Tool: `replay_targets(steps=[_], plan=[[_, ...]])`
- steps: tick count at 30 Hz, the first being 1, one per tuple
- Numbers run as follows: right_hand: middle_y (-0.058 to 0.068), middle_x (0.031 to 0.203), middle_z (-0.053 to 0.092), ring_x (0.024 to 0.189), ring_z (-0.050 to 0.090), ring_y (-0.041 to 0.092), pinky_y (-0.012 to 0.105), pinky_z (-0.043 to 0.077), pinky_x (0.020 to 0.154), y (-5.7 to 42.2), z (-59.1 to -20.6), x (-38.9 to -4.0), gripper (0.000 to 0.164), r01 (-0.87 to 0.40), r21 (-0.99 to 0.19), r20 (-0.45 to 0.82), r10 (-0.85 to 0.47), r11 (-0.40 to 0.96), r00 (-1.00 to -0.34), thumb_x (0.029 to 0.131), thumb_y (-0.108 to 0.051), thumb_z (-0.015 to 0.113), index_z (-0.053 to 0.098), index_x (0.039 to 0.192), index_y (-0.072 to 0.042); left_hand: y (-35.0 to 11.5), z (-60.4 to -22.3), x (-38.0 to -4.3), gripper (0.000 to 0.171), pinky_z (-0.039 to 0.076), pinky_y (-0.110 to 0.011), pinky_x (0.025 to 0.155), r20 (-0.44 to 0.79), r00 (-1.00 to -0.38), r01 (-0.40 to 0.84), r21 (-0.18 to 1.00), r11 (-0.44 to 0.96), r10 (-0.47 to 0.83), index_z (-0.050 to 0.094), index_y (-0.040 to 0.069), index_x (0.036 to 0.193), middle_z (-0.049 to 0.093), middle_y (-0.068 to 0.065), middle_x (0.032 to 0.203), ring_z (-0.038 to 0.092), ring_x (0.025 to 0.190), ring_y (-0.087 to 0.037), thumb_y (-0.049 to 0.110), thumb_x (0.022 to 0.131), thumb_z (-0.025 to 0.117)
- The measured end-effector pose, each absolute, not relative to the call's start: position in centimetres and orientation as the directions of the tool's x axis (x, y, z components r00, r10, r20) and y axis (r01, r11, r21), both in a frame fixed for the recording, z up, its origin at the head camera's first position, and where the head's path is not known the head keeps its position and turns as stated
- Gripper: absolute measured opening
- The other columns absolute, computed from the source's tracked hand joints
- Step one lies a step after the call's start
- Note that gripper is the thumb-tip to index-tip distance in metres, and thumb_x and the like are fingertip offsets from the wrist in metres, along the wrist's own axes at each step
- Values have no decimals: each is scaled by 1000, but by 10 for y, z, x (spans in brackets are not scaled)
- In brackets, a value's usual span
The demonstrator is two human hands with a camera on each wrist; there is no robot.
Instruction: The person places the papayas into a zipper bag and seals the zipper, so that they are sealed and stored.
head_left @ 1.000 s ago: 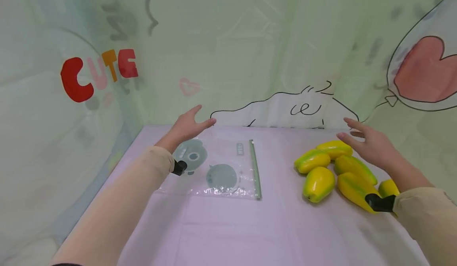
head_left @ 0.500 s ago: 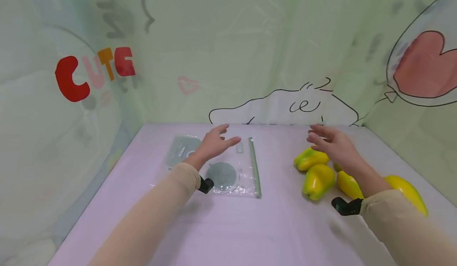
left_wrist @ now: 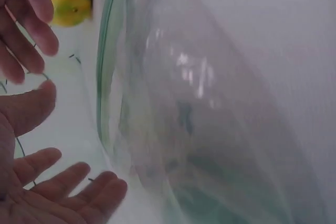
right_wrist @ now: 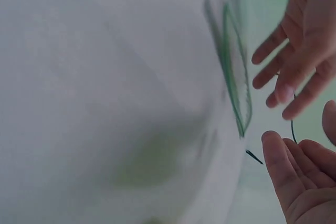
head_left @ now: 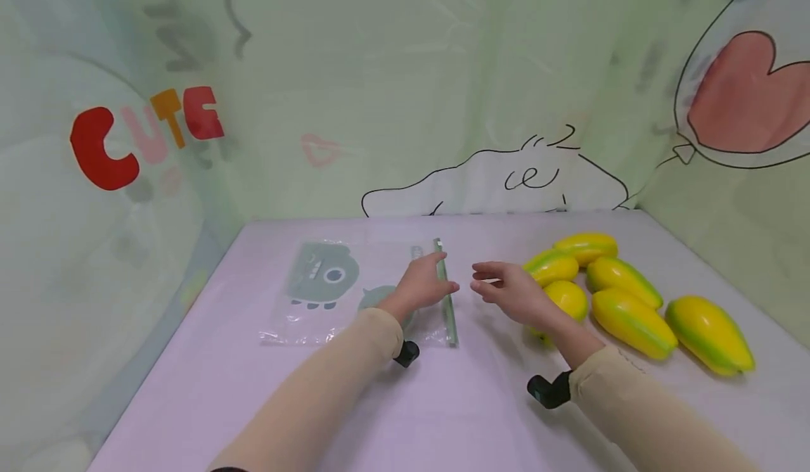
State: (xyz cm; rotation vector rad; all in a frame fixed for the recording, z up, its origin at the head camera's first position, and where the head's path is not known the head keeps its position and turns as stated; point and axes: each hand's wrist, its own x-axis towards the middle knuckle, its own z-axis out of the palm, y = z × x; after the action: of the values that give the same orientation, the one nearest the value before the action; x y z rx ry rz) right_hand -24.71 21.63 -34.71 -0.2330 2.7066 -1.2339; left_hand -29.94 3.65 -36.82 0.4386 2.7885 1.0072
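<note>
A clear zip bag (head_left: 376,257) printed with grey-green cartoon monsters lies flat at the left middle of the table. In the head view, my left hand (head_left: 419,285) is over its right end, fingers spread beside the green zip strip (head_left: 451,317). Just right of the strip hovers my right hand (head_left: 515,292), fingers relaxed and slightly bent. Both hands hold nothing and face each other. In the right wrist view, the green-edged mouth (right_wrist: 229,72) of the bag shows a narrow gap near the left hand's fingers (right_wrist: 302,72).
Several yellow-green, papaya-like fruits (head_left: 633,321) lie at the right of the table (head_left: 304,416), one partly hidden behind my right hand. A printed cloth backdrop (head_left: 411,92) rises behind the table and along both sides.
My left hand has moved right across the bag to its zip strip. My right hand has come left, away from above the fruits. The bag lies where it was.
</note>
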Motion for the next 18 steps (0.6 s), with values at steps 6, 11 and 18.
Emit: replay_targets(steps=[6, 11, 18], plan=[[26, 138, 62, 116, 68, 38, 42, 60, 95, 207, -361, -248, 45, -109, -702, -55, -206, 704, -977, 102, -12, 60, 53, 143, 6, 52, -374, -296, 68, 44, -38, 116, -29, -954, 237, 534, 811, 298, 49, 1, 149, 58, -16, 147, 54, 139, -29, 21, 90, 77], [25, 135, 64, 116, 67, 38, 41, 60, 94, 205, -366, -247, 42, -114, -681, -71, -220, 723, -973, 101, -12, 62, 58, 139, 6, 53, -375, -293, 63, 46, -39, 115, -64, -962, 186, 560, 807, 266, 48, 1, 149, 57, -16, 149, 54, 138, -28, 13, 92, 72], [19, 128, 70, 111, 69, 32, 42, 59, 95, 190, -370, -253, 35, -145, -607, -96, -253, 781, -963, 98, -10, 65, 66, 131, 3, 44, -376, -294, 61, 49, -40, 110, -70, -966, 151, 625, 766, 247, 50, 1, 146, 59, -16, 146, 58, 129, -27, 5, 88, 69]])
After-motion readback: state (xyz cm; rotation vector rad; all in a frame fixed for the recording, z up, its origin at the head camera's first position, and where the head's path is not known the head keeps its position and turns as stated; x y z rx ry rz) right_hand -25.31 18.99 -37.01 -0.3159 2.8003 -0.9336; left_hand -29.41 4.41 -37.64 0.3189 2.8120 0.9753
